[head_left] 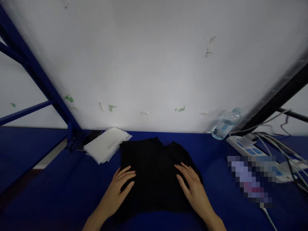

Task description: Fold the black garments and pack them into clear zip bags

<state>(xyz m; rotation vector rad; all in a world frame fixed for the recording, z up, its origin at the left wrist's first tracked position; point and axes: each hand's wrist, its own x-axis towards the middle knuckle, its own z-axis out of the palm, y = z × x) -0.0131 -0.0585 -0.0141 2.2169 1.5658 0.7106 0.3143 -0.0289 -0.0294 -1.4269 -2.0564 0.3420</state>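
Note:
A black cloth item (156,176), perhaps a garment, lies spread on the blue table (79,192) in front of me. My left hand (117,189) rests on its left edge, with the fingers apart and pointing inward. On the right part of the cloth lies my right hand (192,186), palm down, its fingers spread. Neither hand grips the fabric. Just behind the cloth's left corner is a stack of white papers or envelopes (106,146).
A clear plastic bottle (226,125) leans near the white wall (144,64) at the back right. Beside it are a power strip (247,147) with cables and a pixelated object (247,179). A blue metal frame (40,77) stands at left.

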